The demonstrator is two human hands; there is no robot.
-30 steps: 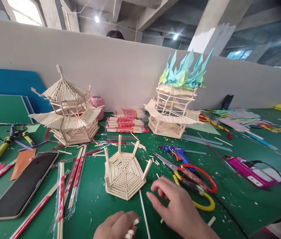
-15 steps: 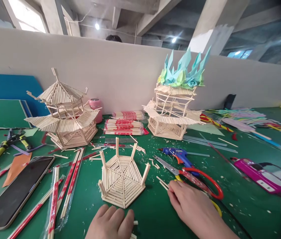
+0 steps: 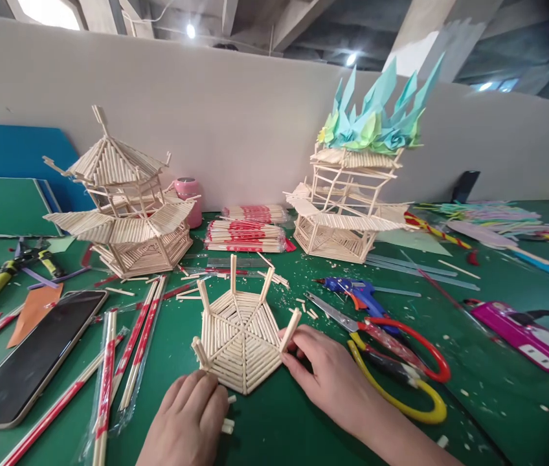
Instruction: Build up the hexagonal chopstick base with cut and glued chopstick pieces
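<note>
Right hand [image 3: 323,367] pinching right post [image 3: 291,331] of stick base [image 3: 243,333], flat on table [image 3: 274,427] before me. My left hand [image 3: 184,414] curled round short stick pieces [image 3: 228,426]. Sideways squeeze might snap post off; slack fingers might spill pieces.

On my feed, my left hand [image 3: 187,411] sits low with its back upward, fingers curled under and their tips hidden. My right hand [image 3: 325,372] comes in from the lower right on a bare forearm [image 3: 391,424], thumb and forefinger pointing leftward and bent toward each other.
</note>
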